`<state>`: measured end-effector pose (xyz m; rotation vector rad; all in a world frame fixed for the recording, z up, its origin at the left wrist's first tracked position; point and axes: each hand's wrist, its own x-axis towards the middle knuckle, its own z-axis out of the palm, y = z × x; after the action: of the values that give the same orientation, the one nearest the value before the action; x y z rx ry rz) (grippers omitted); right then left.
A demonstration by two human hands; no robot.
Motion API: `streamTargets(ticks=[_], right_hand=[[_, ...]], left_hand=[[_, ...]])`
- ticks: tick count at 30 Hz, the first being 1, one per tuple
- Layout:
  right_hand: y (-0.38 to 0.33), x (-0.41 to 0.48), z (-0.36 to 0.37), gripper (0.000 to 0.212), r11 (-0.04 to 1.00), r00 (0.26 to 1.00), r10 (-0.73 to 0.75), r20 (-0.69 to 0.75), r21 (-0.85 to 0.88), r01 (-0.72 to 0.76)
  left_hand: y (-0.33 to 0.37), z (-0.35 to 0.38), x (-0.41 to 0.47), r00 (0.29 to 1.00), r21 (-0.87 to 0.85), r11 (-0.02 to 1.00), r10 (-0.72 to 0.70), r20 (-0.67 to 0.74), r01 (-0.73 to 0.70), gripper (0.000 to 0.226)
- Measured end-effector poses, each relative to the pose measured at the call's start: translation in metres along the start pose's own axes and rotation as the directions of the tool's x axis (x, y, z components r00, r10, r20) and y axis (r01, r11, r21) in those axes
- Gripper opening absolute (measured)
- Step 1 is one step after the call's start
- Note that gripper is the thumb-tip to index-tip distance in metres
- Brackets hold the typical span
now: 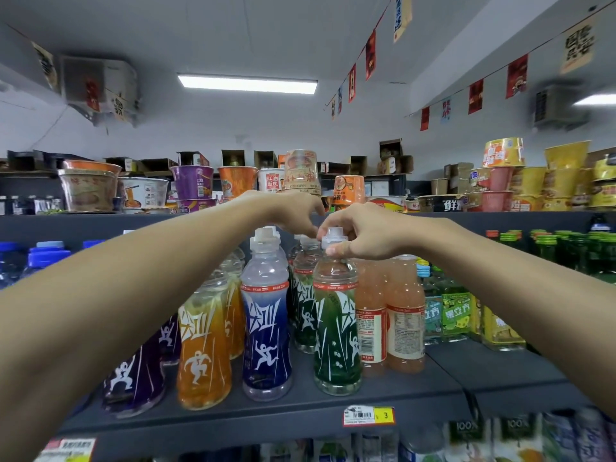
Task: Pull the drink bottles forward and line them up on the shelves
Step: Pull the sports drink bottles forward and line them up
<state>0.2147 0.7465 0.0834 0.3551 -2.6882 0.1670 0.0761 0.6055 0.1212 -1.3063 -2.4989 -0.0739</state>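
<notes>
Fingers of your right hand [370,233] pinched the cap of the green bottle [336,328] near the shelf [283,411] front edge; the grip of your left hand [286,210] was unclear. Tugging so high could have toppled it.

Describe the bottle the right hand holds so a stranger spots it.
Find the dark grey shelf with the yellow price tag. In its front row stands the green-labelled bottle, between the blue-labelled bottle and the pink drink bottles; the right hand pinches its clear cap.
</notes>
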Motion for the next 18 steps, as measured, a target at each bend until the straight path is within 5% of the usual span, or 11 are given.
streamTargets(ticks=[6, 18], right_hand=[[-0.013, 0.011, 0.012, 0.055, 0.995, 0.999, 0.003, -0.054, -0.1, -0.009], [-0.018, 0.013, 0.021, 0.067, 0.98, 0.998, 0.051, 0.033, -0.193, -0.043]], left_hand=[[-0.003, -0.021, -0.067, 0.996, -0.079, 0.997, 0.005, -0.094, -0.012, 0.028], [-0.002, 0.009, -0.114, 0.999, -0.103, 0.994, 0.027, -0.029, -0.03, 0.04]])
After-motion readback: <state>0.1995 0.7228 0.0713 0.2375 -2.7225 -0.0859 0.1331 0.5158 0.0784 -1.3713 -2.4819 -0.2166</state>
